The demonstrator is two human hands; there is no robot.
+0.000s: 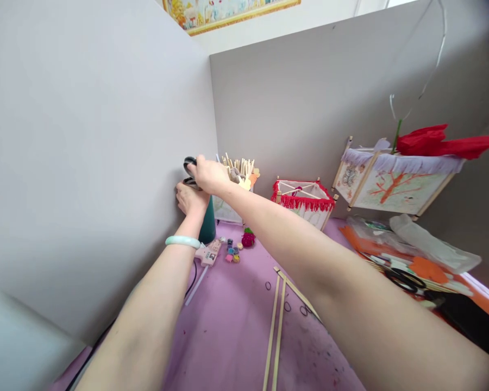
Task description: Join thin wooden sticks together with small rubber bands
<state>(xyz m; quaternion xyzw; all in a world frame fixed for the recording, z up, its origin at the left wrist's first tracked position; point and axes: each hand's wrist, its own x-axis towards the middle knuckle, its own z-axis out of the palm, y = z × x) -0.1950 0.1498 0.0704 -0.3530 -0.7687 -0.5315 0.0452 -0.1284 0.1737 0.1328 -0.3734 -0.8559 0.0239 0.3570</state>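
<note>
At the back left of the table stands a dark green bottle (208,222), upright against the grey panel. My left hand (190,199) is wrapped round its upper part, a pale green bangle on the wrist. Just above, my right hand (208,175) has its fingers closed on a black loop-shaped piece (189,162), which looks like the bottle's lid. A dark rim shows between the two hands; whether the lid is apart from the bottle I cannot tell. Close below the bottle lies a pink glue gun (209,253) with a glue stick in its rear.
Small paint pots (233,252) and a magenta yarn ball (248,239) lie nearby. Wooden strips (274,331) and black rubber bands (287,307) are mid-table. A red-fringed lantern (305,203) and a painted lantern (403,184) are behind, scissors (405,280) at right.
</note>
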